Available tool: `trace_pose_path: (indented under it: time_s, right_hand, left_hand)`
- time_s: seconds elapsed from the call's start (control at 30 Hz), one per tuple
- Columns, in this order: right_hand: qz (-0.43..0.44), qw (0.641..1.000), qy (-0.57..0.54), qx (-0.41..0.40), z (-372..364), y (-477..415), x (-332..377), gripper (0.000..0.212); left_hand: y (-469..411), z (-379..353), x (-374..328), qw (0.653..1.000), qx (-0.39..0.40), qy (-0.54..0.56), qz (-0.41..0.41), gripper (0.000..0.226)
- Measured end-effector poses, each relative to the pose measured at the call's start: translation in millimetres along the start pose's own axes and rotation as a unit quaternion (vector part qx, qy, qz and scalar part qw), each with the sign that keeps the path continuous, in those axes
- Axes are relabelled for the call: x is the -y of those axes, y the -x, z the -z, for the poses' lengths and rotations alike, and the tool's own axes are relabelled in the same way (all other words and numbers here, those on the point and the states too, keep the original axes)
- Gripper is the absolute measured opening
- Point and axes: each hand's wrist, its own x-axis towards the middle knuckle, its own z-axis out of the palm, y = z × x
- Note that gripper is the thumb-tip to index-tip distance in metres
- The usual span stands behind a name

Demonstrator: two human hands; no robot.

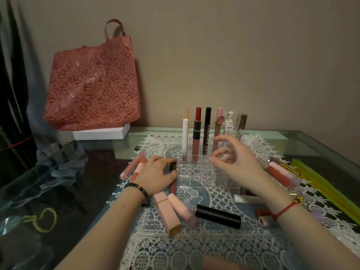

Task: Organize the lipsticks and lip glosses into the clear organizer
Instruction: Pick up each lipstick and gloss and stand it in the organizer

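Observation:
The clear organizer (pixel 196 170) stands on a lace mat. Its back row holds several upright tubes, among them a white one (pixel 185 137), a red-capped gloss (pixel 197 133) and a black one (pixel 206 131). My left hand (pixel 157 175) rests on the mat just left of the organizer, thumb and fingers closed around a lying dark-capped lip gloss (pixel 173 185). My right hand (pixel 237 164) hovers over the organizer's right side, fingers curled apart, holding nothing. Loose on the mat lie a pink square lipstick (pixel 168 215), a pink round one (pixel 183 210) and a black lipstick (pixel 218 216).
More glosses lie at the left (pixel 132 168) and right (pixel 282 174) of the mat, and a white tube (pixel 247 198) lies under my right forearm. A pink floral bag (pixel 91 84) on a white box (pixel 101 133) stands back left. Yellow sticks (pixel 327 184) lie at the right, grey fabric (pixel 58 162) at the left.

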Motion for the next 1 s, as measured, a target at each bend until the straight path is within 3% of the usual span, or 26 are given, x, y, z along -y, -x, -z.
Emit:
trace_pose_path:
  time_s: [0.13, 0.23, 0.47, 0.8, 1.0]
  right_hand:
    - [0.016, 1.0, -0.002, -0.006, -0.5, 4.4, -0.2, 0.045]
    - [0.021, 1.0, 0.001, -0.007, -0.6, 5.9, -0.5, 0.044]
    - [0.021, 1.0, -0.003, -0.016, 0.3, 7.7, -3.3, 0.039]
    - [0.043, 0.998, -0.053, -0.012, -6.6, 10.0, -0.1, 0.033]
    - [0.05, 0.992, -0.115, 0.017, -22.2, 14.3, 8.1, 0.036]
  left_hand:
    - [-0.2, 0.4, 1.7, 0.999, -0.012, 0.035, -0.002, 0.048]
    - [2.8, -1.4, 1.6, 0.992, -0.038, 0.122, -0.003, 0.049]
    - [8.7, 5.2, -3.6, 0.907, -0.077, 0.413, -0.027, 0.07]
    - [11.1, 20.3, -14.3, 0.832, -0.146, 0.532, -0.062, 0.063]
    - [9.4, 16.4, -27.1, 0.801, -0.14, 0.576, -0.085, 0.066]
